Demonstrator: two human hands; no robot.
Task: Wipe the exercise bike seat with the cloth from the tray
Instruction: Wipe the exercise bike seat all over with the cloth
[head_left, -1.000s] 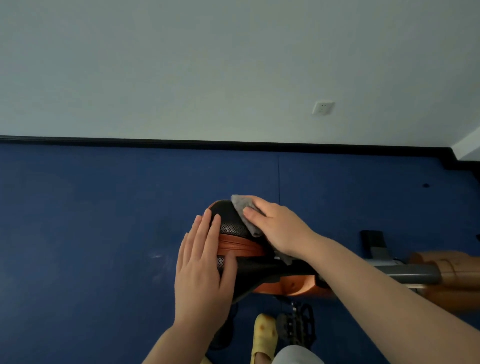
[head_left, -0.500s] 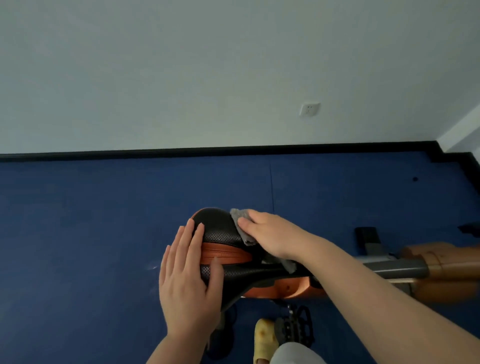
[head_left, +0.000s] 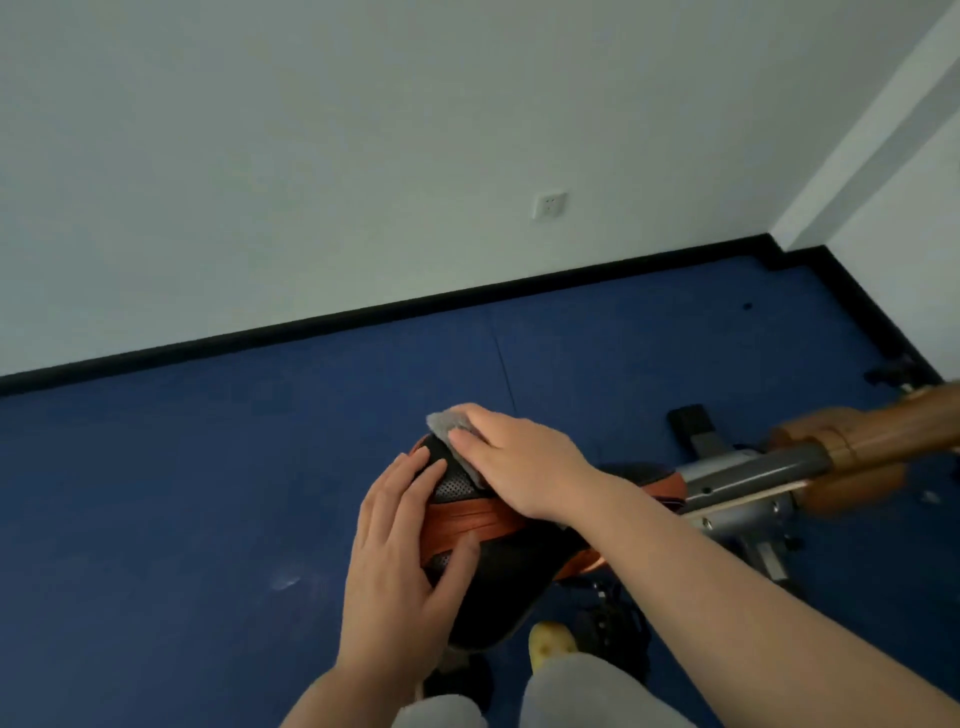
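Note:
The exercise bike seat is black perforated padding with an orange band across it, in the lower middle of the head view. My right hand presses a small grey cloth flat onto the seat's far end; only the cloth's far edge shows past my fingers. Resting on the seat's near left side is my left hand, fingers spread over the padding and thumb on the orange band, steadying it. No tray is in view.
The bike's grey post and wood-coloured frame stretch to the right. A black pedal and my yellow shoe sit below the seat. Blue floor spreads left; the white wall has a socket.
The view has swung and tilted, so the seat and both hands sit further right in frame. My right hand has kept the cloth on the seat's far end, and my left hand has stayed on the seat.

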